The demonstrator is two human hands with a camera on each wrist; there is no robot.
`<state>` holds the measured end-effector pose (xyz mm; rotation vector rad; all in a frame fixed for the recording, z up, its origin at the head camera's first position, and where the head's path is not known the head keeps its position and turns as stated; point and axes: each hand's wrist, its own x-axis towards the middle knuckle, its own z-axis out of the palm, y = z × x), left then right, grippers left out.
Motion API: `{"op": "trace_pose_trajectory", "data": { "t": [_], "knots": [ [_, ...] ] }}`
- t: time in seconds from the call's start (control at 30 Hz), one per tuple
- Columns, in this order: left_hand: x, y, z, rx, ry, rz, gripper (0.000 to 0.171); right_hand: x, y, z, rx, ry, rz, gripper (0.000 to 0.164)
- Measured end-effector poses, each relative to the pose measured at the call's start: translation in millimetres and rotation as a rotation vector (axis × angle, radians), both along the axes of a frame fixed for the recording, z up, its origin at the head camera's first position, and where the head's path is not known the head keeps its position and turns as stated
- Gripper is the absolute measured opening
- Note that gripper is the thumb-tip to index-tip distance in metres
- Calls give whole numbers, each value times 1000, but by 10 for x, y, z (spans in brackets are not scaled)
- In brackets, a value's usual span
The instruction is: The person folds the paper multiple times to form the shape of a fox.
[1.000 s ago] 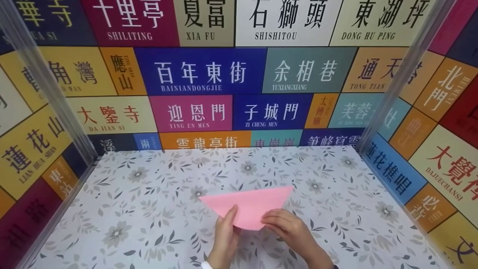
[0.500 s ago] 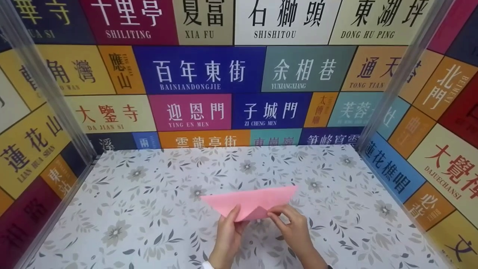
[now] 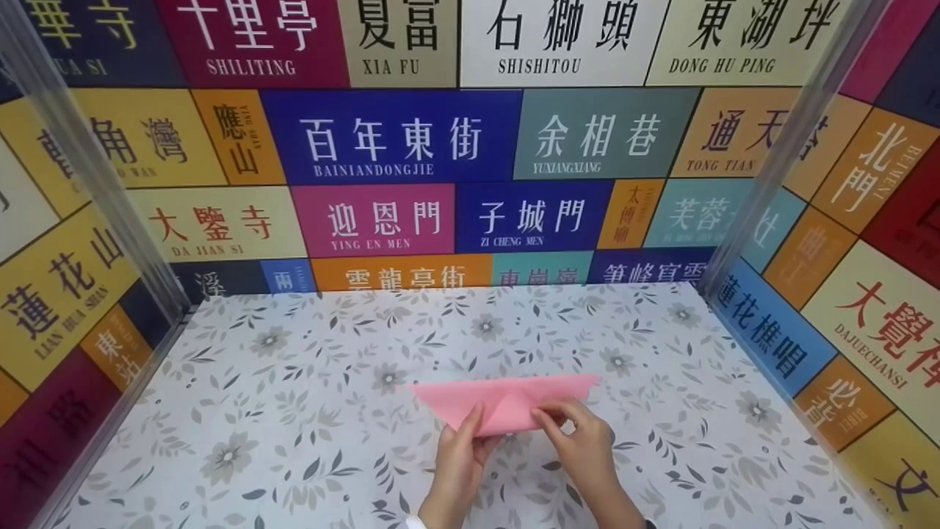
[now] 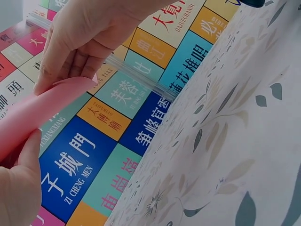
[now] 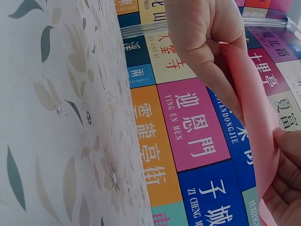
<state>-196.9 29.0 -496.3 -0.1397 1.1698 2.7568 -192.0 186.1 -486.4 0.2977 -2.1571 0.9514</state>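
Note:
A pink sheet of paper [image 3: 507,402], folded into a long shape with slanted ends, is held up between both hands in the head view. The left hand [image 3: 461,459] grips its lower left part, thumb on the near face. At the lower right edge, the right hand [image 3: 584,441] pinches the paper between thumb and fingers. In the left wrist view the pink paper [image 4: 44,106] bends in a curve, with the right hand [image 4: 87,35] at its upper edge. The right wrist view shows the curled pink paper [image 5: 256,108] between the left hand [image 5: 209,42] and right fingers [image 5: 287,174].
A table with a white leaf-and-flower cover [image 3: 330,441] lies beneath the hands. Behind it stands a wall of coloured panels with writing [image 3: 396,139]. Clear upright strips [image 3: 778,169] stand at the back corners, and side walls [image 3: 59,308] carry similar panels.
The lower edge of the paper has been turned up, making the piece narrower. The right hand has shifted along that edge, and both hands have moved slightly right.

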Motion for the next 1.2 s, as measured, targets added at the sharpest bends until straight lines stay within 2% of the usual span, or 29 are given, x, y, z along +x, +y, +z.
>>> {"op": "trace_pose_trajectory", "data": {
  "t": [0.13, 0.47, 0.57, 0.93, 1.1, 1.2],
  "knots": [
    [19, 17, -5, 14, 14, -9, 61, 8, 5, 1, 13, -41, -50, 10],
    [25, 49, -19, 35, -18, -13, 64, 4, 6, 19, 10, -37, -96, 12],
    [28, 55, -22, 51, 0, -19, 64, 6, 5, 17, 17, -49, -109, 12],
    [51, 42, -29, 65, 42, -35, 58, 18, -6, 34, 15, -96, -129, 12],
    [59, 44, -35, 42, 47, -45, 62, 17, -10, 25, 23, -83, -134, 13],
    [64, 56, -43, 35, 60, -26, 63, 15, -10, 22, 25, -66, -130, 13]
  ]
}}
